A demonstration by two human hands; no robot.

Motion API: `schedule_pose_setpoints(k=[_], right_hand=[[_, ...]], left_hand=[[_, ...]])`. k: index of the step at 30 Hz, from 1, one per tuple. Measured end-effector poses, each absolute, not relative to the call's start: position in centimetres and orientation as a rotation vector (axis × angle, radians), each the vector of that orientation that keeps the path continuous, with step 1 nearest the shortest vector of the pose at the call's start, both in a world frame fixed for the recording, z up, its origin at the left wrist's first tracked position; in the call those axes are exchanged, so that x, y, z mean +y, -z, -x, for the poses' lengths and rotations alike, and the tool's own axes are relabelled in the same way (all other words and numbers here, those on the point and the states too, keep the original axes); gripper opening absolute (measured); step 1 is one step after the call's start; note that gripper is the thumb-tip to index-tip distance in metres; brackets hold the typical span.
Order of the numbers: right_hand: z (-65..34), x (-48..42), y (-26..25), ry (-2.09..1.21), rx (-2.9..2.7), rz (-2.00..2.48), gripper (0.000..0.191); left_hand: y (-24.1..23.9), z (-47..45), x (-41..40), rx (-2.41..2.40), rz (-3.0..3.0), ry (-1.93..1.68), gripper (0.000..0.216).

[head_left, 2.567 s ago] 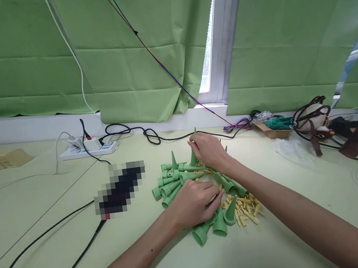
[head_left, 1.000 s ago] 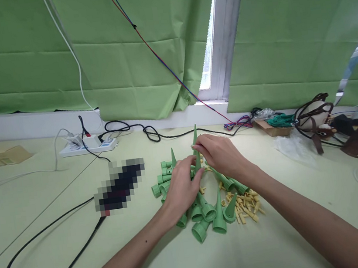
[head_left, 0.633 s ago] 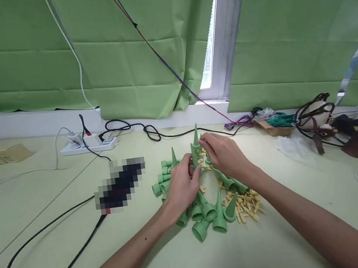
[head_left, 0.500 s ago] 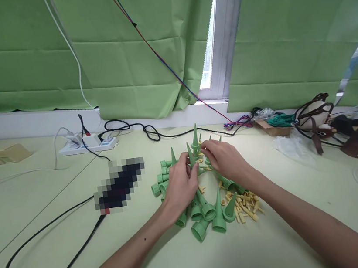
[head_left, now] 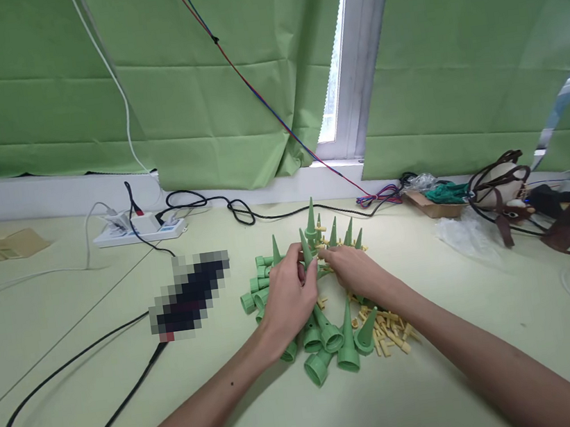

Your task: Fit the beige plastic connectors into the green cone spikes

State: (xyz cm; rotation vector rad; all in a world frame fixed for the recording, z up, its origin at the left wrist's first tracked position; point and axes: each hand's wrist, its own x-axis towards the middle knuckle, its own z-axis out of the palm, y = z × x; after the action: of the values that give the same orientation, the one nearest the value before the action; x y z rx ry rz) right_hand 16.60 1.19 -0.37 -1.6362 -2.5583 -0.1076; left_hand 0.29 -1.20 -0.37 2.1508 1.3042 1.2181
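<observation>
A: While both hands meet over the heap [head_left: 328,341], which one has the cone [head_left: 305,251]?

B: The left hand [head_left: 290,297]. Its fingers are curled shut around the wide lower part of the cone. The cone is raised just above the heap, about the middle of the bench [head_left: 444,388].

A: And how does it lie?

B: Its long axis is almost upright and leans only a little. The sharp tip points up and toward the far edge of the bench. The wide end goes down into the palm, so I cannot see it.

A: Where is the right hand [head_left: 356,272]?

B: Just beside the cone, on its right side, with the palm down. It reaches across the axis, not along it. The fingertips are drawn together near the middle of the cone, touching it or nearly so. Something small and yellow seems to be there, perhaps one of the pegs [head_left: 391,331], but I cannot tell if the hand holds anything.

A: So the left is the nearer one?

B: Yes, it is already around the cone, and the right is next to it.

A: What is around them?

B: The standing cones [head_left: 311,218] are just behind the hands, toward the far edge, tips up. The pegs lie scattered at the heap's right side, toward the near edge.
</observation>
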Motion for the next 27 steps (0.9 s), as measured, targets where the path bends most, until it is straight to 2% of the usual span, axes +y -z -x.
schedule_pose_setpoints(k=[7, 11, 16, 27], right_hand=[[-16.73, 1.38, 1.03, 0.058, -2.533, 1.677, 0.032], [-16.71, 1.41, 1.09, 0.047, -2.526, 1.681, 0.026], [-16.69, 1.54, 1.32, 0.077, -2.525, 1.689, 0.023], [-16.76, 1.53, 1.36, 0.018, -2.507, 1.672, 0.022]], left_hand=[[0.53, -0.38, -1.29, 1.268, -2.136, -1.238, 0.015], [0.55, -0.38, -1.24, 1.263, -2.143, -1.242, 0.016], [0.59, -0.36, -1.16, 1.272, -2.188, -1.184, 0.008], [0.49, -0.31, -0.95, 1.299, -2.263, -1.077, 0.029]])
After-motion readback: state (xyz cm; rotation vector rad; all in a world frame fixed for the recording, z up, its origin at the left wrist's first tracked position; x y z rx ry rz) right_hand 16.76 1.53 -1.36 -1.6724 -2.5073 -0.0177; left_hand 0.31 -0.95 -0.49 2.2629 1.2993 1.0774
